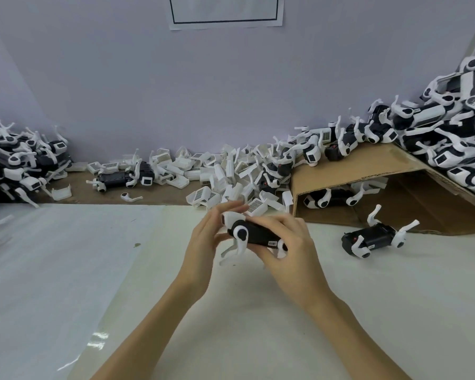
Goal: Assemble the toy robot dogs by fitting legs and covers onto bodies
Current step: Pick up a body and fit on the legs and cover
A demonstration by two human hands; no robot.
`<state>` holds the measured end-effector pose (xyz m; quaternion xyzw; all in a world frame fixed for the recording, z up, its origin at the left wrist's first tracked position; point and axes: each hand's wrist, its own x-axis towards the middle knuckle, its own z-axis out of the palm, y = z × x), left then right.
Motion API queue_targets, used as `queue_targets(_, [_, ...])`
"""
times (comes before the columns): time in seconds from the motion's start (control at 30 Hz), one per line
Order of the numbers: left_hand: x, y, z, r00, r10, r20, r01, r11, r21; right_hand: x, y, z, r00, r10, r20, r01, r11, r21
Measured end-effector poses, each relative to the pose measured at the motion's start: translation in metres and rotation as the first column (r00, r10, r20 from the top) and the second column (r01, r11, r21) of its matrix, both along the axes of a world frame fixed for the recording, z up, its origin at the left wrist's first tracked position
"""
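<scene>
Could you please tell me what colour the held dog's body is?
Black body with white legs, seen in the head view.

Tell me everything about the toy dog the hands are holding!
The black plastic toy dog body has white legs with round black-centred joints, hanging downward, and a white cover piece at its left end. A small white label sits on its side. It lies lengthwise above the white table, held between the left hand and right hand, whose fingers curl around it.
</scene>
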<state>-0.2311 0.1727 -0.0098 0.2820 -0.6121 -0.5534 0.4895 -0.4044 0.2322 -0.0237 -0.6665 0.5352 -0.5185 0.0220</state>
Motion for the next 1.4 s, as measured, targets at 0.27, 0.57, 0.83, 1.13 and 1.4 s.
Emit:
queue_targets(0.27, [0.008,0.000,0.004,0.988,0.035,0.150,-0.018,0.993,-0.116,-0.015,0.001,0.010,0.993,0.108,0.050,-0.111,0.991,0.067])
queue_targets(0.57, [0.027,-0.015,0.003,0.967,0.071,0.243,0.023,0.931,-0.364,-0.033,-0.001,0.009,0.960,0.188,0.208,-0.247,0.917,0.314])
queue_targets(0.83, [0.019,-0.014,0.001,0.883,0.335,-0.329,-0.292,0.941,0.173,0.021,0.000,-0.016,0.981,0.196,-0.016,-0.194,0.978,0.083])
queue_targets(1.13, [0.055,-0.039,0.005,0.805,0.427,-0.412,-0.328,0.899,0.290,0.027,0.004,-0.014,0.976,0.213,-0.049,-0.183,0.920,0.346])
queue_targets(1.4, [0.063,-0.053,-0.007,0.803,0.501,-0.322,-0.422,0.860,0.287,0.024,-0.053,-0.008,0.932,0.123,-0.342,0.041,0.900,0.435])
